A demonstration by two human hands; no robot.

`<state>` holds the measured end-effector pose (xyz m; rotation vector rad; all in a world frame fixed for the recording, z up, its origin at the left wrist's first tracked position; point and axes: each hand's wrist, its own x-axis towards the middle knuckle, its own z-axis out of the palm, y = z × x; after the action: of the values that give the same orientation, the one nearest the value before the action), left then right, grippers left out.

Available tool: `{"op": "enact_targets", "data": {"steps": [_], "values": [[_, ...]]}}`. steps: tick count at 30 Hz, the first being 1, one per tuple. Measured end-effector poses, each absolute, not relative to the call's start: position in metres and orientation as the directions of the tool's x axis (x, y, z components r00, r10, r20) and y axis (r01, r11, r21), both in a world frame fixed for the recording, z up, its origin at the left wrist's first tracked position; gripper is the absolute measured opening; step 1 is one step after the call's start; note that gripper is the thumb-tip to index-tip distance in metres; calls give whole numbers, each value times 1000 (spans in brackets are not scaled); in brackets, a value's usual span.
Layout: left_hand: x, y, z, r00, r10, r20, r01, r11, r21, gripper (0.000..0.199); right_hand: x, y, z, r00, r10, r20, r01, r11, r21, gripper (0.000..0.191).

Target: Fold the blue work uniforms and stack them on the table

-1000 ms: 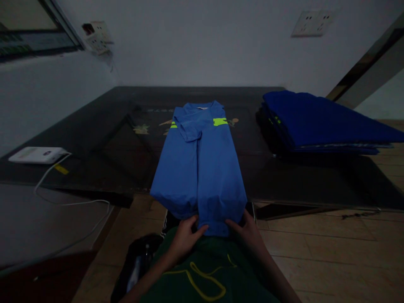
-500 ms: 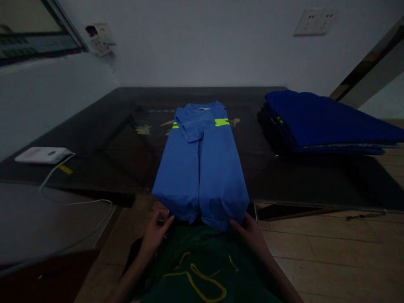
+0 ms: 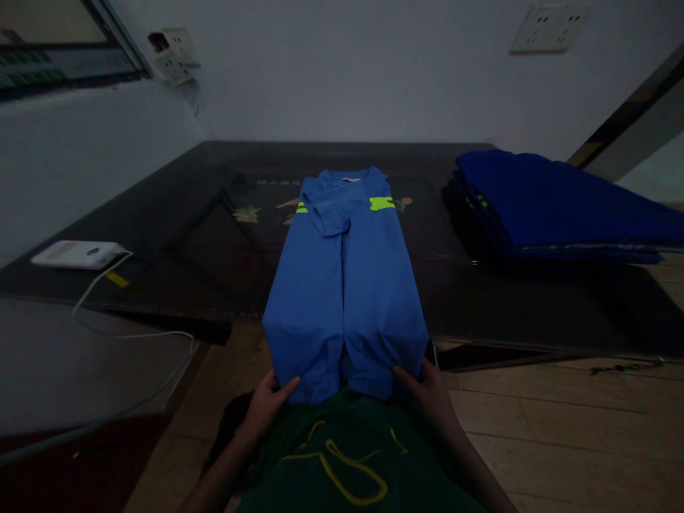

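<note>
A blue shirt (image 3: 345,278) with yellow-green patches lies folded lengthwise on the dark table, its collar toward the wall. The lower end hangs over the table's front edge toward me. My left hand (image 3: 270,399) grips the shirt's lower left corner, thumb on top and the other fingers partly hidden beneath the cloth. At the lower right corner, my right hand (image 3: 427,392) pinches the cloth the same way.
The dark table (image 3: 182,214) meets the wall behind. A stack of darker blue folded cloth (image 3: 566,206) lies on its right side. On the left sits a white power bank (image 3: 80,254) with a white cable (image 3: 133,335) hanging off the edge.
My left hand has closed on the shirt's lower left corner, and that hem now hangs flatter and lower. The right hand stays on its corner. The view has shifted slightly.
</note>
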<state>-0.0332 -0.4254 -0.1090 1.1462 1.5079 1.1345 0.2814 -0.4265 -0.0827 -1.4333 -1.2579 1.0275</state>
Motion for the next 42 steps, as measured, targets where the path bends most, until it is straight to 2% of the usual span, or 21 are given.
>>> {"op": "enact_targets", "data": {"steps": [5,8,11,14,16,18,19,21,22,25,27,29,32,34,36,38,40,42], "values": [[-32,-445,-111,-229,966,-119,37,131,991,89,284,-446,-94,106,994,-9,162,-26,-986,71],[-31,-456,-104,-220,971,-89,-43,81,996,91,291,-461,-96,60,998,-11,188,-22,-982,74],[-30,-466,-92,-209,976,-52,-75,37,996,81,295,-473,-92,9,1000,-25,199,-26,-980,70],[-30,-471,-80,-262,965,-29,-36,20,999,58,294,-482,-80,-12,1000,-24,85,-23,-996,73],[-31,-472,-68,-298,955,-1,-32,-9,999,50,292,-489,-70,6,1000,-23,-11,-23,-1000,76],[-33,-474,-52,-304,953,8,-42,-22,999,47,292,-496,-57,43,999,-10,-55,-7,-998,68],[-34,-475,-43,-304,953,5,-43,-19,999,47,294,-499,-51,65,998,5,-39,8,-999,57],[-36,-478,-26,-302,953,-14,-36,3,999,45,300,-505,-38,94,994,51,58,46,-997,32],[-36,-481,-18,-308,951,-26,-33,17,999,44,304,-508,-31,100,992,81,114,69,-991,26],[-39,-487,2,-322,946,-31,-12,29,1000,40,313,-513,-14,121,979,162,214,134,-968,29],[-41,-488,11,-295,955,45,58,-29,998,38,316,-514,-6,122,970,213,240,179,-954,31],[-42,-484,18,-240,951,196,179,-155,972,36,316,-513,1,112,953,280,262,243,-934,28],[-42,-474,29,-82,864,496,359,-439,824,30,316,-504,12,72,882,465,320,422,-849,22],[-40,-465,35,40,728,684,403,-638,656,19,317,-495,22,13,765,644,424,579,-696,16],[-39,-455,40,101,580,808,416,-763,495,9,318,-486,34,-53,607,793,539,686,-489,14],[-42,-443,45,89,506,858,422,-799,428,14,319,-479,47,-97,506,857,568,736,-370,14],[-51,-429,53,81,563,822,408,-772,488,22,319,-476,57,-109,499,860,495,778,-388,14],[-60,-416,64,169,666,726,348,-730,589,32,322,-476,63,-91,532,842,426,785,-450,11]]}}
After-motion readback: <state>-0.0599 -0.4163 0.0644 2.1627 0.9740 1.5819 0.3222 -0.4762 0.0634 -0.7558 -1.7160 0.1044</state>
